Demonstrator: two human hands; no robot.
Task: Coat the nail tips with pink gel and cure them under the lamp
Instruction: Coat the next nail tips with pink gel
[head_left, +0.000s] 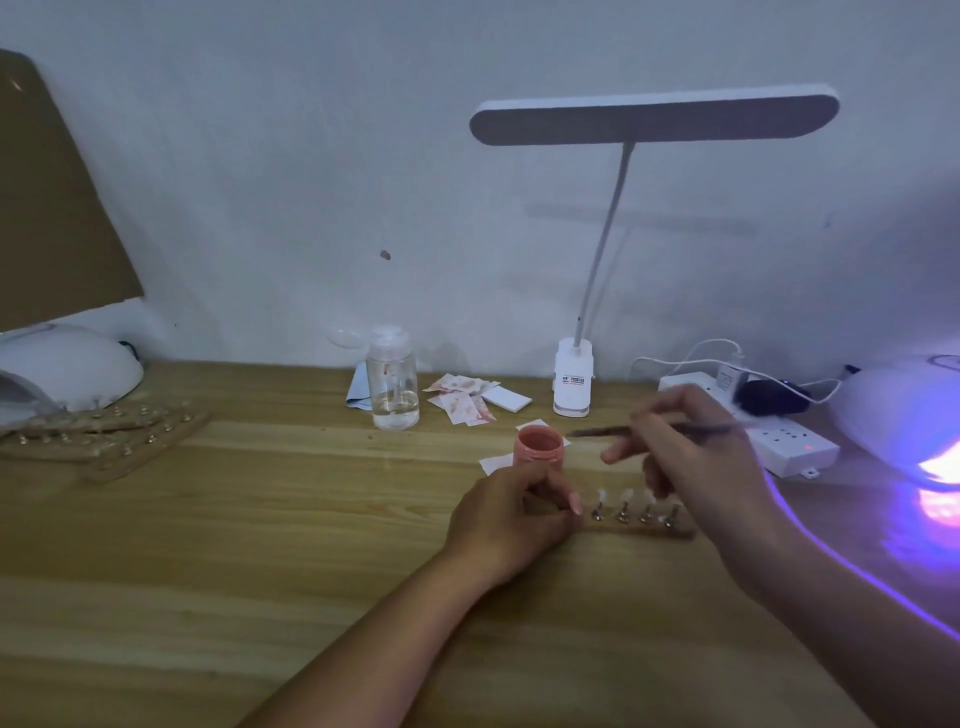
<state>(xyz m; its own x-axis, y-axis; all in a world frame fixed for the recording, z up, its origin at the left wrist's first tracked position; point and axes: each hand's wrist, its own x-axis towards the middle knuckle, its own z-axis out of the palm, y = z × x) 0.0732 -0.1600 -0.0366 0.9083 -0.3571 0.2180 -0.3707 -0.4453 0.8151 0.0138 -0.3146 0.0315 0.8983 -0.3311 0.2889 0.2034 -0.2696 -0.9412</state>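
Right hand (696, 460) grips blurred brush (605, 431); left hand (511, 514) seemingly pinches holder (644, 530)

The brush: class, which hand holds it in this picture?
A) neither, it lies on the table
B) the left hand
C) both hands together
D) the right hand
D: the right hand pinches the brush, its tip close to the pink gel jar, while the left hand grips the end of the wooden strip that carries the nail tips.

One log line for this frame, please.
left hand: holds wooden nail-tip strip | right hand: holds brush near pink gel jar | curing lamp: lit
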